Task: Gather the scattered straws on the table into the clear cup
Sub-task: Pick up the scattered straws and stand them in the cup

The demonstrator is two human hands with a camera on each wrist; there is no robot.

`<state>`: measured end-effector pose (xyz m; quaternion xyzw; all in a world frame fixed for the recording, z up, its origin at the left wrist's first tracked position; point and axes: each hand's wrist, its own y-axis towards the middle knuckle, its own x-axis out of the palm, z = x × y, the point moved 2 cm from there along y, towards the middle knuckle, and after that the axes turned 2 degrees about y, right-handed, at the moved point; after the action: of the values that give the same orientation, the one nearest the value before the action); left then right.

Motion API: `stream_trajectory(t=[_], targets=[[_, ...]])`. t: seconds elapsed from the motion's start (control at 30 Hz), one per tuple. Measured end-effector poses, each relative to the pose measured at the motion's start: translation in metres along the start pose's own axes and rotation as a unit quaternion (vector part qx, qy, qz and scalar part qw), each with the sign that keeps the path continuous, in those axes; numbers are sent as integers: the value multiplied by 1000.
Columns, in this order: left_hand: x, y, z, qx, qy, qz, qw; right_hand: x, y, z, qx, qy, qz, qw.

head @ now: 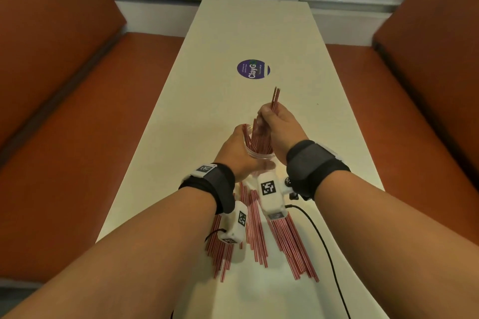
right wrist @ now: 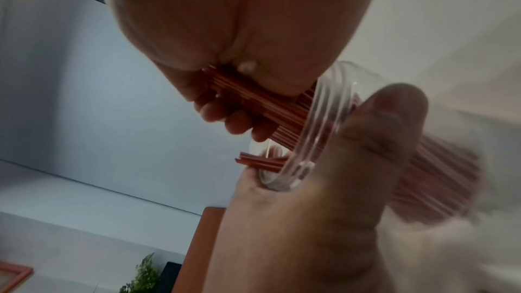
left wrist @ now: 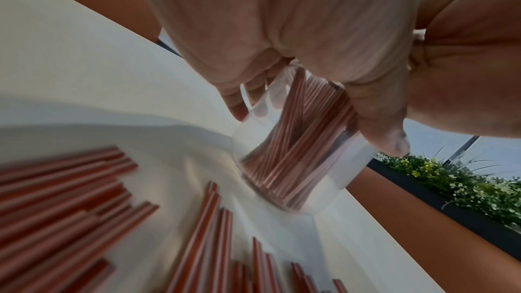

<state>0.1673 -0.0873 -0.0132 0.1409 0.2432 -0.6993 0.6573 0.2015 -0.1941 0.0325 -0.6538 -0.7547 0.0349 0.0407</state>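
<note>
My left hand grips the clear cup at the table's middle; it is tilted, with several red-and-white straws inside. From the left wrist view the cup shows between thumb and fingers, lifted off the table. My right hand holds a bunch of straws, its lower ends in the cup's mouth and its upper ends above my fist. The right wrist view shows that bunch entering the cup's rim. Several loose straws lie on the table beneath my wrists.
The long white table has a round purple sticker beyond the cup. Orange benches run along both sides. A black cable trails across the table near its front right.
</note>
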Motion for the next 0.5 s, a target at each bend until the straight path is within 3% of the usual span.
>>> stream_trajectory(t=[0.2,0.37,0.5], targets=[[1,1,3,-3,0,6,1000,-2,0,-7,-25,-40,28,999],[-1,-4,4,-8,-3,-7,1000,-13,-7,-42,-130,-68,62,987],[-20,-37,-11,-79,75,11,994,-43,-37,-33,-127,-120,113,978]])
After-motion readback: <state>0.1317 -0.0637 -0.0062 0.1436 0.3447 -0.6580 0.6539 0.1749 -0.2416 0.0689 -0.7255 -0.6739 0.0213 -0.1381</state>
